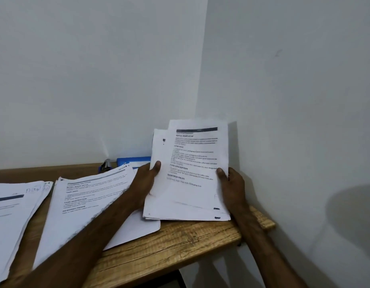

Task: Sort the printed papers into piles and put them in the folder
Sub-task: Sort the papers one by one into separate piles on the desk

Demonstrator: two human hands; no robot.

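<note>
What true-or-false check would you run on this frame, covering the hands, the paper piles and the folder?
1. Both hands, the left hand and the right hand, grip the held stack of printed papers. True.
2. The held stack lies flat on the table. False: it is held tilted up in front of the wall.
3. Two more lots of paper, the middle pile and the far-left pile, lie on the table to the left of the held stack. True.
4. The blue folder rests on top of the middle pile. False: it sits at the back by the wall, partly hidden behind papers.
</note>
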